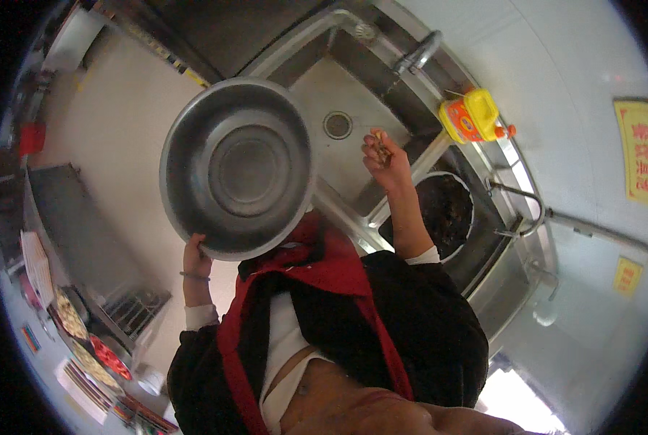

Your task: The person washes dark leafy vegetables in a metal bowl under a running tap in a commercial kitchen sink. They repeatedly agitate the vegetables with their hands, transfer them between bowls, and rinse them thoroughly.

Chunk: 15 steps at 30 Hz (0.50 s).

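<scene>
A large round metal basin [248,168] is tilted up at the left of the sink, its inside facing the camera with nothing seen in it. My left hand [198,255] grips its lower rim. Over the stainless steel sink basin [351,92], my right hand [384,155] is curled, palm up, around a small clump of brownish bits [381,149]; what they are cannot be told. Beneath that hand the sink floor shows a round drain [337,125]. Beside my right forearm, a white-rimmed round container [446,215] with dark contents stands in the adjoining sink basin.
Behind the sinks are a faucet [419,53], a curved metal tap [519,204] and a yellow plastic jug [471,117] with an orange label. Trays of food [109,356] line a counter at the lower left, near a metal rack [134,310]. A wall rises at the right.
</scene>
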Each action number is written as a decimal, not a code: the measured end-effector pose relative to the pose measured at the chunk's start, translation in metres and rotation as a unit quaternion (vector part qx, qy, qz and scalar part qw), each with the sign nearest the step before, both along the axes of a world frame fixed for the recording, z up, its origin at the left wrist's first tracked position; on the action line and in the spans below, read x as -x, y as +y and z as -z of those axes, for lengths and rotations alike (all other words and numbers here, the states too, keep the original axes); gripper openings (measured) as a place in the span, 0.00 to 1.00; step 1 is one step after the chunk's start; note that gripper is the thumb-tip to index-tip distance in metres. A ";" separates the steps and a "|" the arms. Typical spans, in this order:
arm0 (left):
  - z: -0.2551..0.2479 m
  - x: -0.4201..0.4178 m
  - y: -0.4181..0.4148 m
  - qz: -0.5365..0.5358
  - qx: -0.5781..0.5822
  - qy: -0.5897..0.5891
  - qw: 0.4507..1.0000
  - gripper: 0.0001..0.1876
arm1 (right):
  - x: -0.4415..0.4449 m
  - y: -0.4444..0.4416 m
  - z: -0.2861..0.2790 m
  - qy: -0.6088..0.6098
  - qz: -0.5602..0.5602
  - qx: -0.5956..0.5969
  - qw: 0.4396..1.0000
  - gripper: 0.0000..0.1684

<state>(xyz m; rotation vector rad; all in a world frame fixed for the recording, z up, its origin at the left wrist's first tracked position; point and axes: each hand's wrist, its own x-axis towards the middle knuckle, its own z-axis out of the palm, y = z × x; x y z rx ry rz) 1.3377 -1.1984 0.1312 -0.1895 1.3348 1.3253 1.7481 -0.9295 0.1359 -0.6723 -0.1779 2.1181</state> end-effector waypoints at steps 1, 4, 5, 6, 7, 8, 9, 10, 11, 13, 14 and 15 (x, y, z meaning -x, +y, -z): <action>0.001 0.005 -0.015 -0.032 0.003 -0.001 0.999 0.13 | 0.018 0.000 -0.009 -0.005 0.000 0.001 1.000 0.14; -0.004 0.016 -0.050 -0.098 -0.003 -0.007 0.995 0.14 | 0.063 0.004 -0.021 -0.013 -0.045 -0.015 0.999 0.13; -0.002 0.022 -0.060 -0.121 -0.008 -0.007 0.993 0.12 | 0.081 0.005 -0.025 -0.014 -0.069 -0.024 0.997 0.13; 0.002 0.029 -0.071 -0.146 -0.014 -0.007 0.989 0.11 | 0.102 0.005 -0.034 -0.053 -0.093 -0.051 0.993 0.13; 0.005 0.039 -0.084 -0.172 -0.019 -0.005 0.985 0.09 | 0.128 0.004 -0.043 -0.088 -0.118 -0.078 0.986 0.13; 0.012 0.048 -0.096 -0.199 -0.018 0.001 0.980 0.08 | 0.155 0.001 -0.053 -0.121 -0.142 -0.106 0.977 0.13; 0.023 0.058 -0.109 -0.228 -0.017 0.007 0.974 0.06 | 0.183 -0.003 -0.064 -0.162 -0.156 -0.146 0.963 0.13; 0.032 0.069 -0.124 -0.257 -0.013 0.013 0.966 0.05 | 0.212 -0.009 -0.073 -0.199 -0.170 -0.183 0.947 0.13; 0.039 0.085 -0.143 -0.249 -0.012 0.004 0.968 0.05 | 0.243 -0.015 -0.081 -0.234 -0.184 -0.222 0.928 0.14; 0.049 0.114 -0.182 -0.236 -0.011 -0.020 0.972 0.04 | 0.302 -0.028 -0.092 -0.210 -0.222 -0.252 0.918 0.14; 0.054 0.122 -0.196 -0.283 0.001 -0.004 0.959 0.04 | 0.334 -0.035 -0.097 -0.196 -0.242 -0.266 0.912 0.14; 0.054 0.127 -0.210 -0.332 0.019 0.012 0.943 0.04 | 0.367 -0.045 -0.101 -0.176 -0.266 -0.246 0.915 0.14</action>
